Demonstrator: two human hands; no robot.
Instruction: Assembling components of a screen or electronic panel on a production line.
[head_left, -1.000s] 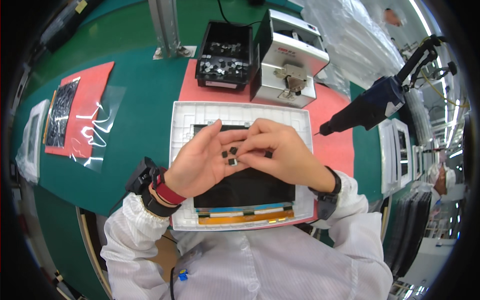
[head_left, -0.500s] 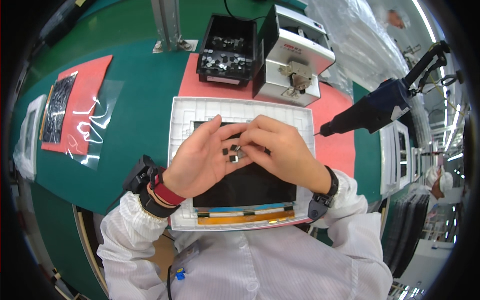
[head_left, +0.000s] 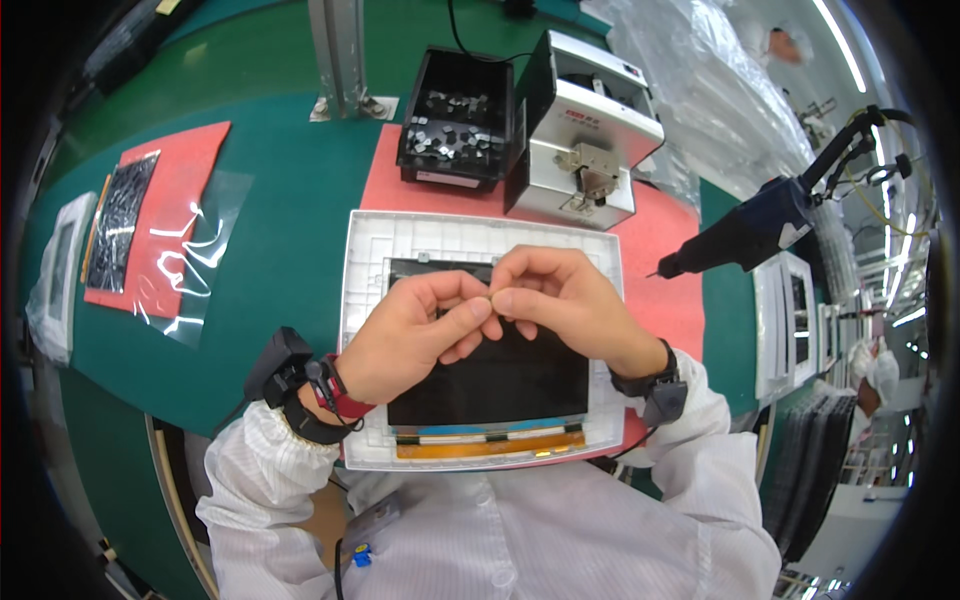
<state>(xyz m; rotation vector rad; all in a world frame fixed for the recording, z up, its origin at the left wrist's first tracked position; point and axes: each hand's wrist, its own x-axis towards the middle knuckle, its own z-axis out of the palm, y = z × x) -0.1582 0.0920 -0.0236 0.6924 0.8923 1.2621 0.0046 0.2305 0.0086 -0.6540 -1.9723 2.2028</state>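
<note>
My left hand [head_left: 415,325] and my right hand [head_left: 565,305] meet at their fingertips above a black display panel [head_left: 490,390]. The left fingers are curled in, hiding the small black-and-silver pieces seen on them half a second ago. Thumb and forefinger of the right hand pinch at the left fingertips; whatever sits between is too small to make out. The panel lies in a white plastic housing [head_left: 367,240], with an orange flex strip [head_left: 490,447] along its near edge. Two small metal brackets, one of them a left bracket [head_left: 424,257], show at its far edge.
Behind the housing stand a black bin [head_left: 408,158] of small pieces and a silver box-shaped machine [head_left: 545,190]. A dark electric screwdriver [head_left: 740,232] hangs at the right. Another panel [head_left: 122,225] lies on pink foam [head_left: 180,180] at the left. A metal post [head_left: 338,55] rises behind.
My left hand has turned from palm-up with fingers stretched to curled, covering the small pieces. The right fingers have come against the left fingertips. The whole view has shifted slightly.
</note>
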